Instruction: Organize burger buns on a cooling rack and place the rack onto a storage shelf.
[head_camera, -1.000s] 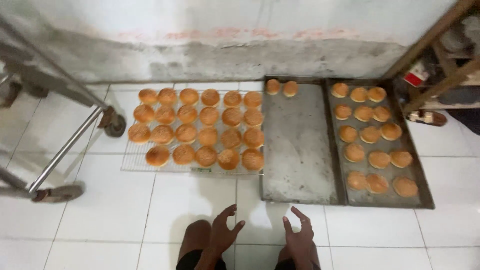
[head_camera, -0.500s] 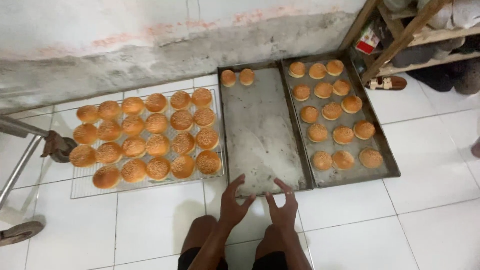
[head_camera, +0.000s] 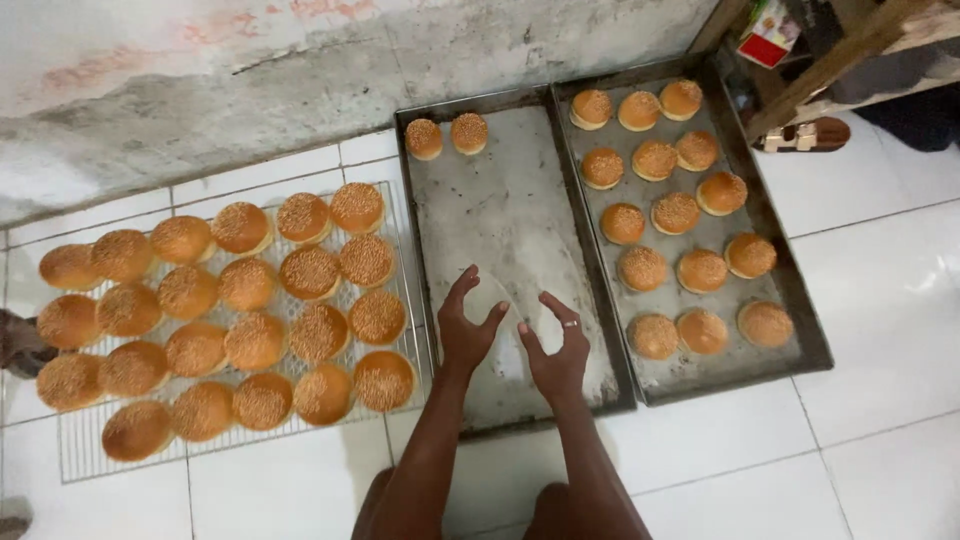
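Note:
My left hand (head_camera: 466, 330) and my right hand (head_camera: 556, 351) hover side by side over the near end of a grey metal tray (head_camera: 510, 215) on the floor, fingers spread, holding nothing. A ring sits on my right hand. That tray carries two sesame buns (head_camera: 446, 135) at its far end. To its right lies a second metal tray (head_camera: 790, 300) with several sesame buns (head_camera: 676, 212). On the left, a wire cooling rack (head_camera: 75, 462) holds several rows of golden sesame buns (head_camera: 255, 340), the nearest one close to my left hand.
White floor tiles surround the trays. A stained concrete wall base (head_camera: 250, 80) runs along the far side. Wooden shelf legs (head_camera: 830, 65) and a sandal (head_camera: 812, 135) stand at the far right. A dark caster (head_camera: 20, 345) shows at the left edge.
The view has come closer and shifted right. Both hands have reached forward from the tray's near edge to over its near surface, still empty and spread.

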